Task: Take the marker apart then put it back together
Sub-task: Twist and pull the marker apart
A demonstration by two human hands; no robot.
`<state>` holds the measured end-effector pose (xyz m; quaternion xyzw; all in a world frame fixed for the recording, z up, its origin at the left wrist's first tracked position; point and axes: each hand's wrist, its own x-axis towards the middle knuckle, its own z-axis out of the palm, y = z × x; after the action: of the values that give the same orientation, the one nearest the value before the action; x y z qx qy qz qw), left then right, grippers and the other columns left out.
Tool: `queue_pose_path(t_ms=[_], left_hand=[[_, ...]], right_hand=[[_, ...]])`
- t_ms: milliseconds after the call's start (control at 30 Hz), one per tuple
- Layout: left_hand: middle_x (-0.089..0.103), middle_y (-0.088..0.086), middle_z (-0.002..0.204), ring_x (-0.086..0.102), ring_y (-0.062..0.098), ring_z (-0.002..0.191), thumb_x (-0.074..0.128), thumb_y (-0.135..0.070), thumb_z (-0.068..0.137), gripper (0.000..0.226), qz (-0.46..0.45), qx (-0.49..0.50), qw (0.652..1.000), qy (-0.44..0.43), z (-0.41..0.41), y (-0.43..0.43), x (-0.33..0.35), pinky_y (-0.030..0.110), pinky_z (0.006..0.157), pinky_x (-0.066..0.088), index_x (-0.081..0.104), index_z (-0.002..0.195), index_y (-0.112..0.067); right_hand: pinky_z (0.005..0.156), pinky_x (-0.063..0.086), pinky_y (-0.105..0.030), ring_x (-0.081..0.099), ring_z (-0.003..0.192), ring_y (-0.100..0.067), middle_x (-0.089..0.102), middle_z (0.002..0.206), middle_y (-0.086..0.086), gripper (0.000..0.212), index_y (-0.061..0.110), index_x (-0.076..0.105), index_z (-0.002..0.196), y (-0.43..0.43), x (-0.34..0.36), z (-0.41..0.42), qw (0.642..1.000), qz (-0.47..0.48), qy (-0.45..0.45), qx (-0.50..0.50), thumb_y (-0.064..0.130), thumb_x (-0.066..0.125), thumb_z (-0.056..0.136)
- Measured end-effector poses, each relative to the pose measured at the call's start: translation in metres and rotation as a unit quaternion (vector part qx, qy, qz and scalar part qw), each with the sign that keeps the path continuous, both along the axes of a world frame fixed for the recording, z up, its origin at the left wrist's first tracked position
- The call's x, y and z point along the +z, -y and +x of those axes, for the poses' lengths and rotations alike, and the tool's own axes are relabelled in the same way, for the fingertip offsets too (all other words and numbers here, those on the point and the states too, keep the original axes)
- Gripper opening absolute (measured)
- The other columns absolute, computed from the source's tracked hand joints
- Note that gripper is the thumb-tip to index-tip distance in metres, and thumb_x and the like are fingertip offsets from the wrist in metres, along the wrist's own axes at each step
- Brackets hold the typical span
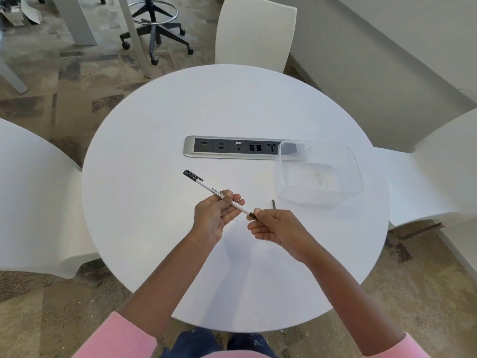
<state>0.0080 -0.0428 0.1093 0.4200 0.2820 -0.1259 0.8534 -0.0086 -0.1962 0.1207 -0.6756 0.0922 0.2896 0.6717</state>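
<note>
A white marker with a black cap at its far left end is held slanted above the round white table. My left hand grips the barrel around its middle. My right hand pinches the marker's black end piece between thumb and fingers at the near right end. A small dark cylindrical piece lies on the table just beyond my right hand, apart from both hands.
A clear plastic container stands on the table to the right, partly over a silver power and data socket strip. White chairs surround the table at left, right and far side. A wheeled stool base stands on the carpet behind.
</note>
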Motion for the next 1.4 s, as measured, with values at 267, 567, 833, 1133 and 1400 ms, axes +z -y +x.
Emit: queue_pose_path(t_ms=[267, 567, 833, 1133, 1400], left_hand=[[0.071, 0.001, 0.056, 0.071, 0.015, 0.057, 0.051, 0.002, 0.089, 0.016, 0.006, -0.026, 1.0, 0.006, -0.002, 0.0, -0.002, 0.023, 0.054, 0.058, 0.06, 0.076, -0.003], [0.07, 0.001, 0.056, 0.071, 0.015, 0.058, 0.052, 0.002, 0.088, 0.017, 0.016, -0.036, 0.999, 0.003, 0.001, 0.003, 0.0, 0.023, 0.054, 0.058, 0.06, 0.075, -0.003], [0.068, 0.001, 0.05, 0.07, 0.016, 0.053, 0.053, 0.003, 0.088, 0.014, 0.01, 0.001, 1.0, 0.0, 0.009, 0.006, 0.008, 0.025, 0.054, 0.059, 0.059, 0.076, -0.001], [0.067, 0.002, 0.048, 0.069, 0.016, 0.05, 0.053, 0.004, 0.087, 0.014, -0.002, 0.025, 1.0, -0.013, 0.014, 0.005, 0.01, 0.025, 0.052, 0.059, 0.058, 0.075, 0.001], [0.061, 0.001, 0.039, 0.063, 0.011, 0.039, 0.044, 0.008, 0.09, 0.025, -0.046, 0.118, 0.991, -0.033, 0.027, -0.019, 0.01, 0.023, 0.05, 0.057, 0.052, 0.069, -0.003]], right_hand=[[0.056, 0.052, -0.013, 0.059, 0.054, -0.003, 0.066, 0.059, 0.008, 0.031, 0.012, 0.067, 0.081, 0.002, -0.002, 0.002, 0.993, 0.048, -0.092, 0.058, 0.029, 0.045, 0.094], [0.05, 0.045, -0.012, 0.048, 0.047, -0.003, 0.054, 0.056, 0.006, 0.034, 0.016, 0.052, 0.07, -0.004, -0.003, 0.004, 0.995, 0.008, -0.051, 0.08, 0.024, 0.036, 0.098], [0.052, 0.037, -0.017, 0.043, 0.05, -0.008, 0.051, 0.055, 0.008, 0.038, 0.024, 0.044, 0.059, -0.009, -0.006, 0.003, 0.951, -0.236, 0.186, 0.08, 0.02, 0.037, 0.096], [0.067, 0.041, -0.038, 0.05, 0.07, -0.031, 0.056, 0.07, -0.016, 0.025, -0.001, 0.051, 0.082, -0.011, -0.004, 0.004, 0.872, -0.342, 0.33, 0.117, 0.012, 0.035, 0.096], [0.062, 0.033, -0.034, 0.05, 0.066, -0.03, 0.057, 0.069, -0.018, 0.015, -0.003, 0.055, 0.077, 0.011, -0.011, 0.001, 0.77, -0.449, 0.425, 0.154, 0.006, 0.052, 0.089]])
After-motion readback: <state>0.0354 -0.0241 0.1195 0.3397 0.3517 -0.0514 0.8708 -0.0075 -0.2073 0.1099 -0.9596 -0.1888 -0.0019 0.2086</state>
